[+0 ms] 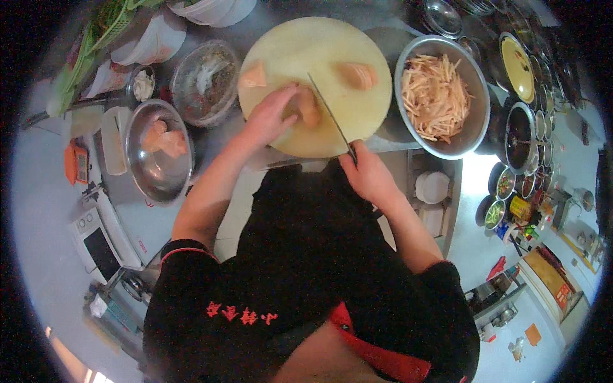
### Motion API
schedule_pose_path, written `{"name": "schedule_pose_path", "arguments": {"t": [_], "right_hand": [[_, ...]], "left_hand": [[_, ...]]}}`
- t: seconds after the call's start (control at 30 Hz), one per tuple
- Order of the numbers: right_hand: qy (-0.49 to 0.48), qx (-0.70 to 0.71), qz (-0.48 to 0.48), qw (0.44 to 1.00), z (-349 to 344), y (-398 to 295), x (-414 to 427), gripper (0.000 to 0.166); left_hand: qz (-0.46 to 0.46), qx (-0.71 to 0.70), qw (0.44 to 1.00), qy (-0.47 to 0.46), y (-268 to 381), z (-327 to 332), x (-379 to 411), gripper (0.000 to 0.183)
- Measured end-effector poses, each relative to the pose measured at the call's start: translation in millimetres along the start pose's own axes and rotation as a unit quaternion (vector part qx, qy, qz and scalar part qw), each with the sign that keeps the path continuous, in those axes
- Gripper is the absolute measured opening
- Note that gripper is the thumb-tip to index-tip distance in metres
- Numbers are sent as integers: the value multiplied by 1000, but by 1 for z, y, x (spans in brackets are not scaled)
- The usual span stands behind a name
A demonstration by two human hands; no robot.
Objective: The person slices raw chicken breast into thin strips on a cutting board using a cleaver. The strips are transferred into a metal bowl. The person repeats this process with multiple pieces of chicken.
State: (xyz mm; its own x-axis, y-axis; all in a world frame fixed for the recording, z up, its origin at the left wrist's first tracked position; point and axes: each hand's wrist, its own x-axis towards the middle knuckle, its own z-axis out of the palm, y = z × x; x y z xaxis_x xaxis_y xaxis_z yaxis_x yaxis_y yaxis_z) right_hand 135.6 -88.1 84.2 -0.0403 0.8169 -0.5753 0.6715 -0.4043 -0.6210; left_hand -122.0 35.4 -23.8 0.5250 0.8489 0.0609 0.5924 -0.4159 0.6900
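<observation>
A round, pale yellow cutting board (287,43) lies before me. My right hand (366,172) grips the handle of a kitchen knife (330,112), whose narrow-looking blade points up and left across the board. My left hand (270,115) rests against a pinkish-orange food piece (308,106), just left of the blade; its fingers are blurred, and whether they grip the piece is unclear. A wedge of similar food (254,75) lies at the board's left, and a group of pinkish slices (360,75) at its right.
A metal bowl of pale cut strips (436,98) stands right of the board. At left are a plastic bowl (206,86) with a clear bag and a steel bowl (160,179) holding pinkish chunks. An orange scale (76,162) stands farther left. Steel containers line the far right.
</observation>
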Motion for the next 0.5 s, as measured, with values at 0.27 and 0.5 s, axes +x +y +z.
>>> {"name": "schedule_pose_path", "arguments": {"t": [0.27, 0.5], "right_hand": [[-12, 18, 6, 1000, 16, -6, 8, 34], [-4, 12, 37, 999, 27, -19, 9, 34]], "left_hand": [[48, 73, 992, -87, -12, -12, 18, 68], [70, 39, 994, -80, -21, -12, 23, 64]]}}
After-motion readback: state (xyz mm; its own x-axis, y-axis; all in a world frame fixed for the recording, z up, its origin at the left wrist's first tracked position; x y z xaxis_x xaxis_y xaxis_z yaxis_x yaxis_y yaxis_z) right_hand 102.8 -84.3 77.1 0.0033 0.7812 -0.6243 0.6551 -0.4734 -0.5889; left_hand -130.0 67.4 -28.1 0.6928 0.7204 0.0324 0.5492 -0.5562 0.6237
